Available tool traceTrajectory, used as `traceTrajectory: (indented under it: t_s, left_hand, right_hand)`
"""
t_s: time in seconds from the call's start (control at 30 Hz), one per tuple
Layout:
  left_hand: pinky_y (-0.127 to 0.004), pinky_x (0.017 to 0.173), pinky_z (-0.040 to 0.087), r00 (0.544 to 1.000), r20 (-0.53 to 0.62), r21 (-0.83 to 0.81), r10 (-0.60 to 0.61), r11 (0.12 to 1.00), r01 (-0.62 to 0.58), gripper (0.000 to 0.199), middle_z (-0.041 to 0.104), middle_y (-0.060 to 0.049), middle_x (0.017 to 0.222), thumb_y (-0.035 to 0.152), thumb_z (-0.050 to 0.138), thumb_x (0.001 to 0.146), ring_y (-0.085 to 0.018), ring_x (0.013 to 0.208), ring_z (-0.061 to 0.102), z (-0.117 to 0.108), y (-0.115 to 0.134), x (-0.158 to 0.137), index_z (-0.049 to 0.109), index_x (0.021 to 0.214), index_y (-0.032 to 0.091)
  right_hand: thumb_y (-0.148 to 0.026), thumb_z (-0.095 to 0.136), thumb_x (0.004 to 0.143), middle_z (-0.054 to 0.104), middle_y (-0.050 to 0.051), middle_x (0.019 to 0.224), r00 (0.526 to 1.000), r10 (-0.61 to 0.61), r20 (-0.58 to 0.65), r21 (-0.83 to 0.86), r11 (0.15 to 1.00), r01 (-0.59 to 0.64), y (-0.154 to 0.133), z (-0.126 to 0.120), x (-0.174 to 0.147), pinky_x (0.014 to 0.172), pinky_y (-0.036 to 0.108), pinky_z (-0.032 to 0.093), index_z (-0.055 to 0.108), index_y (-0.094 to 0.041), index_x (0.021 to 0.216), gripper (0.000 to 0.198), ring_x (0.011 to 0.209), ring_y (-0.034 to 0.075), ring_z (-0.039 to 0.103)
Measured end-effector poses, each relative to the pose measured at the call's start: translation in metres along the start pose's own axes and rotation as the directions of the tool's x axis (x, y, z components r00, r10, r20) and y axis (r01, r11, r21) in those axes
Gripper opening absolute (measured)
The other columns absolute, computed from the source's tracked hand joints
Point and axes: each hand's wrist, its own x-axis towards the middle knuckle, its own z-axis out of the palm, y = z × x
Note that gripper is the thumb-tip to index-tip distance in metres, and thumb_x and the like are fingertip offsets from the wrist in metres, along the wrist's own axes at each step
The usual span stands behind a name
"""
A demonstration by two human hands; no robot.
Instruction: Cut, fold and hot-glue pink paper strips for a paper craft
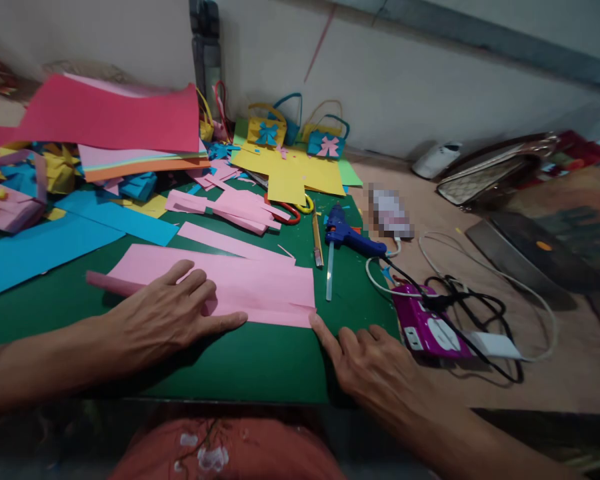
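A long sheet of pink paper (pixel 267 287) lies on the green mat, its left end curling up and a fold running along its near edge. My left hand (pixel 170 310) rests on the sheet's left part with the fingers bent over it and the thumb stretched along the near edge. At the near right corner of the paper, my right hand (pixel 370 357) presses with an outstretched index finger while its other fingers curl in. Neither hand grips anything. Just beyond the sheet is a narrow pink strip (pixel 235 243).
Right of the paper lie a blue glue gun (pixel 353 233) with its glue stick, a pencil (pixel 317 240) and a purple power strip (pixel 427 320) with tangled cables. Red-handled scissors (pixel 291 215), yellow paper (pixel 300 172), small paper baskets (pixel 326 141) and stacked coloured sheets (pixel 115 120) are farther back.
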Motion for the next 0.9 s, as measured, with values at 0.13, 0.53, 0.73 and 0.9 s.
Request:
traceTrajectory:
  t_s: [0.13, 0.53, 0.73, 0.9]
  left_hand:
    - [-0.039, 0.077, 0.033, 0.997, -0.071, -0.069, -0.017, 0.998, 0.012, 0.058, 0.057, -0.005, 0.084, 0.011, 0.053, 0.083, -0.022, 0.076, 0.048, 0.002, -0.003, 0.001, 0.041, 0.132, 0.039]
    - [-0.036, 0.071, 0.031, 0.999, -0.033, -0.146, 0.036, 0.989, -0.04, 0.048, 0.055, -0.005, 0.089, 0.024, 0.05, 0.088, -0.021, 0.076, 0.047, 0.0, 0.011, 0.027, 0.038, 0.133, 0.034]
    - [-0.04, 0.076, 0.033, 0.999, -0.033, -0.113, 0.005, 0.994, -0.009, 0.05, 0.055, -0.006, 0.092, 0.024, 0.05, 0.087, -0.024, 0.081, 0.048, 0.001, 0.017, 0.028, 0.035, 0.134, 0.031]
    - [-0.041, 0.077, 0.032, 0.999, -0.036, -0.131, -0.019, 0.991, 0.014, 0.049, 0.055, -0.005, 0.09, 0.02, 0.051, 0.086, -0.023, 0.078, 0.047, 0.002, 0.018, 0.027, 0.038, 0.132, 0.033]
  right_hand:
    - [0.004, 0.044, 0.071, 0.052, 0.002, 0.058, 0.999, 0.054, -0.004, 0.003, 0.999, -0.054, 0.003, 0.003, -0.006, 0.049, 0.032, 0.027, 0.053, -0.006, 0.121, 0.051, 0.049, 0.016, 0.047]
    - [-0.003, 0.05, 0.073, 0.063, 0.01, 0.087, 0.989, 0.077, -0.126, 0.203, 0.978, -0.05, -0.015, -0.014, 0.035, 0.062, 0.032, 0.045, 0.054, -0.008, 0.112, 0.04, 0.076, 0.02, 0.056]
    - [-0.004, 0.054, 0.071, 0.062, 0.009, 0.083, 0.986, 0.072, -0.149, 0.222, 0.974, -0.038, -0.019, -0.004, 0.038, 0.062, 0.034, 0.045, 0.051, -0.007, 0.118, 0.048, 0.073, 0.021, 0.055]
    - [-0.001, 0.051, 0.071, 0.062, 0.009, 0.082, 0.975, 0.142, -0.168, 0.23, 0.968, -0.101, -0.012, 0.003, 0.027, 0.062, 0.032, 0.043, 0.054, -0.009, 0.114, 0.044, 0.072, 0.021, 0.054]
